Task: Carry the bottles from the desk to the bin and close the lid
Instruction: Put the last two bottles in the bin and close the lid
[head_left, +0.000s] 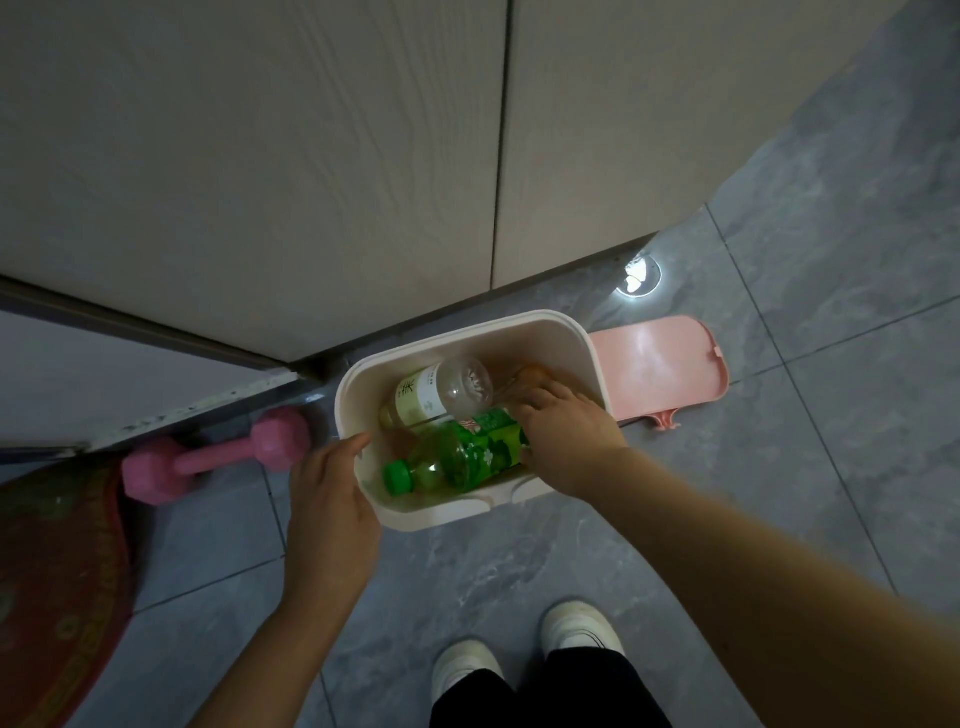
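Observation:
A cream bin (571, 332) stands on the floor against the cabinet, its pink lid (657, 366) swung open to the right. Inside lie a green-labelled bottle (462, 457) with a green cap, a clear bottle (441, 392) with a pale label, and an amber bottle (530, 376) partly hidden. My right hand (563, 431) reaches into the bin, fingers curled over the green bottle's base end. My left hand (332, 493) holds the bin's left rim, thumb hooked over the edge.
A pink dumbbell (218, 454) lies on the floor left of the bin. A red mat (57, 582) covers the lower left. Wooden cabinet doors (311, 156) rise behind. A floor light (639, 275) glows near the lid. My shoes (524, 649) stand below on grey tiles.

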